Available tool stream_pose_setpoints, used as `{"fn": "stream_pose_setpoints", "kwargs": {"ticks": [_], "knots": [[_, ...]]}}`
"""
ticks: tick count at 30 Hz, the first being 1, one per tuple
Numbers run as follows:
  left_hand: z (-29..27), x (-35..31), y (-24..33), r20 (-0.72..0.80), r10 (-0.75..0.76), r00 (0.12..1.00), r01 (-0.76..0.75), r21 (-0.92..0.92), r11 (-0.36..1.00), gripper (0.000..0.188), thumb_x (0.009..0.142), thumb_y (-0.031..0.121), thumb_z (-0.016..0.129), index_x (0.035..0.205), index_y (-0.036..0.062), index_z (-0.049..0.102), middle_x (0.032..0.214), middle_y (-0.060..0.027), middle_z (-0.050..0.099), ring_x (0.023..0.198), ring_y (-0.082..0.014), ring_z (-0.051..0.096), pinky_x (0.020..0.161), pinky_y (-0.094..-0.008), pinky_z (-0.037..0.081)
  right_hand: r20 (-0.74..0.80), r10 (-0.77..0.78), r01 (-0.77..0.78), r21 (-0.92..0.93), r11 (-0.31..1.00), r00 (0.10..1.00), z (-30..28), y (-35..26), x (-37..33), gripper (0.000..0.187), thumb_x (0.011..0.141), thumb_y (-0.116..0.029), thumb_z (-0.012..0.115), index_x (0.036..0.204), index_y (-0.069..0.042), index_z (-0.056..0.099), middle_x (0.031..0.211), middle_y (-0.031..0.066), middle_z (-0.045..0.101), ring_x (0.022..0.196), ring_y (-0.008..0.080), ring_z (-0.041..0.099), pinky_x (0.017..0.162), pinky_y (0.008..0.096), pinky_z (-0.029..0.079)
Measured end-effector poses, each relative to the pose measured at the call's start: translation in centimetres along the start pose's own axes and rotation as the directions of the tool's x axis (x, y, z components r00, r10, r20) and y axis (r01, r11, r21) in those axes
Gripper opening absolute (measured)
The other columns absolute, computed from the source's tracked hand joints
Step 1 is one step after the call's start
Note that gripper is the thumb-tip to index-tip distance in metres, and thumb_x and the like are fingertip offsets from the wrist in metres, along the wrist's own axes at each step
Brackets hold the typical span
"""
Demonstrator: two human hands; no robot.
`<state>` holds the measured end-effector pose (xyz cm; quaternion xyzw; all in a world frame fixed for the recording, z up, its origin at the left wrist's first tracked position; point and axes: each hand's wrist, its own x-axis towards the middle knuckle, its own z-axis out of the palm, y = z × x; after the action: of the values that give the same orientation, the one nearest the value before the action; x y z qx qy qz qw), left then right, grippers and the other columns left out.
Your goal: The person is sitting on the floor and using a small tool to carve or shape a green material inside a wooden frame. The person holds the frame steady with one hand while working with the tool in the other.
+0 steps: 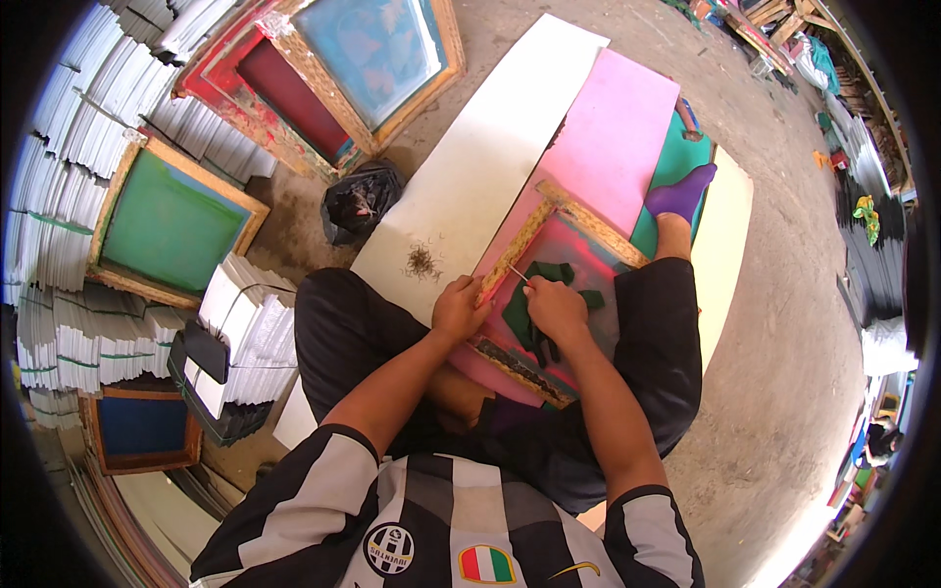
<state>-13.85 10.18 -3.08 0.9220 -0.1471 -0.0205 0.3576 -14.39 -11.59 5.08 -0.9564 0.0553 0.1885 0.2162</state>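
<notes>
A wooden frame [524, 238] with a translucent mesh lies tilted between my legs, its wood worn and stained. My left hand [459, 309] is closed around its left bar. In my right hand [557, 309] is a thin metal tool [517, 273], its tip at the inner edge of that same bar; the fingers hide its handle, so its kind is unclear. Under and beside this hand, a dark green cloth [524, 318] rests crumpled on the mesh. Left of the frame, a small heap of thin bits [422, 261], like pulled staples, sits on a white board [480, 127].
Pink [613, 118] and pale yellow [727, 216] boards lie beside the white one. My foot in a purple sock [683, 193] rests at the right. A black plastic bag [363, 201], a green-mesh frame [172, 230], a blue-mesh frame [368, 49] and stacked white sheets [260, 328] stand leftward.
</notes>
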Motion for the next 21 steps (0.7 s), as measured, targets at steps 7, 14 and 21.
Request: {"fn": "stream_pose_setpoints", "kwargs": {"ticks": [7,14,21], "knots": [[0.3,0.0,-0.3,-0.014,0.013,1.0,-0.013,0.0,1.0,0.053,0.083,0.026,0.078,0.131,0.0041,0.068,0.114,-0.0139,0.067,0.104,-0.0355,0.066,0.091,-0.0442,0.055,-0.096,-0.018,0.032,0.146,0.989,0.995,2.1,2.4,-0.2,0.033,0.103,-0.042,0.058,0.12,-0.017,0.072,0.104,0.0205,0.075,0.098,0.0434,0.072,0.084,0.0568,0.055],[0.0,0.0,0.1,-0.011,0.017,1.0,-0.017,-0.008,1.0,0.052,0.082,0.025,0.078,0.129,0.0044,0.069,0.113,-0.0138,0.067,0.104,-0.0355,0.067,0.09,-0.044,0.056,-0.039,-0.017,0.02,0.075,0.997,0.999,1.5,1.9,0.2,0.033,0.104,-0.04,0.056,0.124,-0.017,0.069,0.103,0.0192,0.076,0.097,0.0426,0.072,0.083,0.056,0.056],[0.2,0.0,0.0,-0.017,0.019,1.0,-0.019,-0.014,1.0,0.053,0.082,0.024,0.078,0.129,0.0039,0.068,0.112,-0.014,0.067,0.103,-0.0357,0.067,0.09,-0.0445,0.056,0.005,0.07,-0.07,-0.094,0.993,0.998,0.4,-1.1,-0.6,0.031,0.106,-0.036,0.053,0.122,-0.015,0.069,0.1,0.0218,0.075,0.096,0.0431,0.072,0.082,0.0562,0.056]]}}
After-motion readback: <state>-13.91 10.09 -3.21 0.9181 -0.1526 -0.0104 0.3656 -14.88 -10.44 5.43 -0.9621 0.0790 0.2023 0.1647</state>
